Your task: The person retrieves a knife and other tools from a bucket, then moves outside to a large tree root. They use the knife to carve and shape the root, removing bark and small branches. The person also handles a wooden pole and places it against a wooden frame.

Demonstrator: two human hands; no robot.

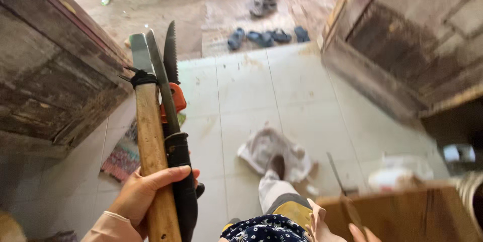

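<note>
The left hand [141,194], lower left of the frame, is wrapping its fingers [168,175] tight around a bundle of three tools, all pointing up toward the upper left: a wooden-handled blade [151,141] w/ black cord binding near the top, a black-handled knife [180,171], and a saw [171,53] w/ an orange grip. The right hand [359,233] is showing only at the bottom edge, right of center, near a wooden board [402,214] and a thin metal blade [337,174]; can't tell whether its fingers are spread or pinching anything.

Risks, as I'm judging them: three handles in one fist are making a loose grip, so one tool could be slipping out and dropping toward the foot [276,169] just below. The saw teeth and knife edges are sitting bare, close to the wooden door [55,71] at left, and could be catching on it.

Around: the foot is resting on a crumpled white cloth [261,146] on the tile floor [241,86], mid-frame, a trip hazard. Sandals [266,35] are lying at the threshold, top center, right across the way out. A woven mat [121,159] is lying low left by the door.
</note>
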